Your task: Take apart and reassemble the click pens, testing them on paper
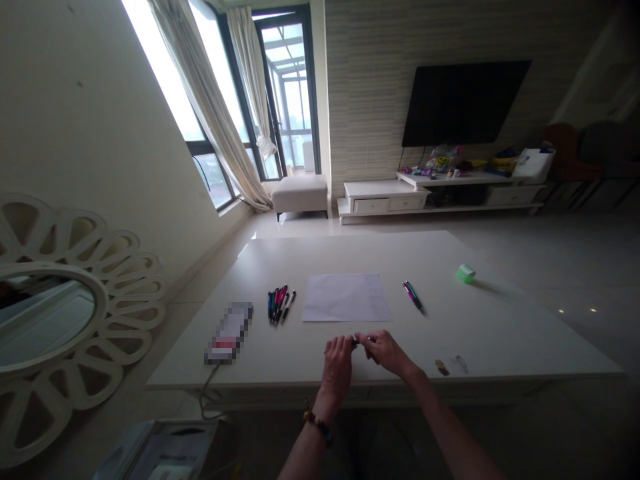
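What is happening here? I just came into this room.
A person stands at a white table, and their left hand and right hand pinch a small item, too small to identify. Ahead lies a sheet of paper, with a group of pens to its left and two pens to its right.

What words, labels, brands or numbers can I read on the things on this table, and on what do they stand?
None can be read. The pixelated packet is too blurred. The faint print on the sheet of paper is too small. The pens show no readable marks.
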A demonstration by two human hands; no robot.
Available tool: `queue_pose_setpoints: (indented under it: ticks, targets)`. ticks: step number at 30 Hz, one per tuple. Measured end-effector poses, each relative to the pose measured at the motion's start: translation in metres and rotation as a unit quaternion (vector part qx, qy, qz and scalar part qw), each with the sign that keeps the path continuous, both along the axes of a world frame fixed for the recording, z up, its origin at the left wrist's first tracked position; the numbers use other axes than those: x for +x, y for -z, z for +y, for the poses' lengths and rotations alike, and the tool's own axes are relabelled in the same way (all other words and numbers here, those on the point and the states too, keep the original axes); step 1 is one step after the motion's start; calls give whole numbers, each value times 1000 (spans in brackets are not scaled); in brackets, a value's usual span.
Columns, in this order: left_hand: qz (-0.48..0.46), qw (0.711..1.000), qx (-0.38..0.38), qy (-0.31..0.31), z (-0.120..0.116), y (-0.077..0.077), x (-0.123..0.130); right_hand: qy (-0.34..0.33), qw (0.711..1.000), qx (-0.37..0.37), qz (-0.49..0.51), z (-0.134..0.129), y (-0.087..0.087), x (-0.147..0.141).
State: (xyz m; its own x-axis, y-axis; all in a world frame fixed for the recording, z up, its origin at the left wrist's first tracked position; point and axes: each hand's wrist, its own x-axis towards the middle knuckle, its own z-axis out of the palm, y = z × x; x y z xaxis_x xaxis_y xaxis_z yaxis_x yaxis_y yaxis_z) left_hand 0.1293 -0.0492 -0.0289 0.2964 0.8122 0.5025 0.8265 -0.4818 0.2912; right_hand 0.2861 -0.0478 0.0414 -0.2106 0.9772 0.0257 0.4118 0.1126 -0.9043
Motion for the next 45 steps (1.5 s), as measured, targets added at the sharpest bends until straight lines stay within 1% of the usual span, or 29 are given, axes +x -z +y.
queue_pose_setpoints:
  ticks: [2,6,10,12,17,21,24,26,30,34,38,42,45]
  targets:
    - [6,1000,13,-3,0,0,0,12,1000,11,10,-2,2,2]
    - [9,1000,16,-8,0,0,1,58,996,63,7,-4,5,4]
    - [22,1000,13,-3,0,0,2,71,996,57,-22,-3,10,0]
    - [27,1000,14,-7,0,0,2,68,996,45,-28,-3,12,0]
    - [27,999,19,-4,-1,0,2,23,999,34,-25,-4,10,4]
    - [28,999,19,-7,0,3,2,36,999,16,-16,-4,13,3]
    - [30,999,12,-5,1,5,2,28,1000,4,2,-2,16,2]
    - [34,999,8,6,1,5,2,33,999,16,3,-2,16,2]
    - [32,999,11,12,1,3,2,69,996,45,-31,-3,16,0]
    - [30,999,22,10,1,2,2,47,998,40,-15,-3,17,-1]
    - [33,999,10,17,1,4,2,63,996,42,-47,-4,16,2]
    - [29,1000,7,10,1,5,2,41,997,45,-37,-5,13,4]
    - [30,999,11,11,1,5,2,53,997,39,-42,-6,12,3]
